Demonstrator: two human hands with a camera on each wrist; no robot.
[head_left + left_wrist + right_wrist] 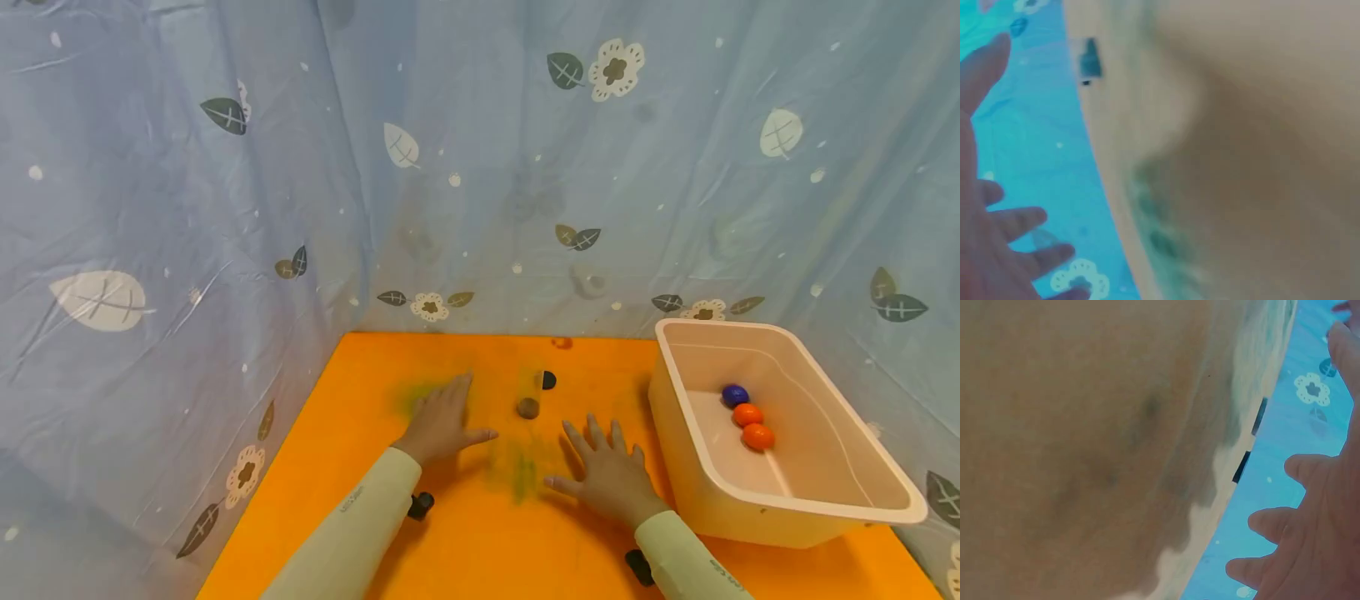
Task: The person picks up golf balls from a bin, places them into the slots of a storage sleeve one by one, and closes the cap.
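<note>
Both hands lie flat on the orange table [465, 542] with fingers spread and nothing in them. My left hand [442, 421] rests left of a small brown round object [528, 407]. Just behind that object sits a half black, half tan one [546, 380]. My right hand [609, 471] lies to the right and nearer me. In the left wrist view the left hand's fingers [1004, 225] show straight at the frame's left. Relaxed fingers [1285, 522] of the right hand appear in the right wrist view.
A white plastic tub [795, 500] stands at the right, holding a dark blue egg-shaped ball [735, 394] and two orange ones [747, 414] [757, 436]. A blue leaf-patterned curtain [225, 208] closes in the back and sides. Green smudges [517, 475] mark the table.
</note>
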